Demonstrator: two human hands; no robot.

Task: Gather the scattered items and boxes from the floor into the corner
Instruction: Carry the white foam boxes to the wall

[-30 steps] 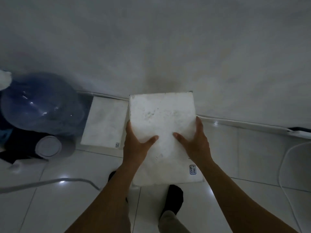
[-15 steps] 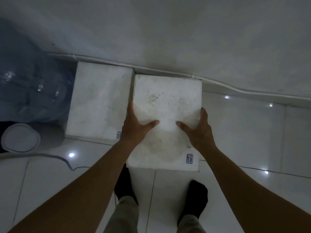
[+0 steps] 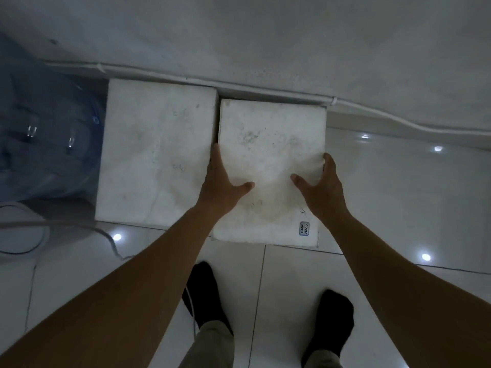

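your left hand (image 3: 220, 181) and right hand (image 3: 318, 187) gripped the white box (image 3: 271, 144) by its sides, thumbs on top. it was dead ahead, long axis pointing at the wall (image 3: 265, 35), just beside the other box (image 3: 156, 155).

This is looking like a room in a home or small office: glossy floor tiles (image 3: 398, 208) are reflecting spots of light, a cable (image 3: 159, 74) is running along the bare far wall (image 3: 265, 35), and a blue water jug (image 3: 47, 134) is standing at the left.
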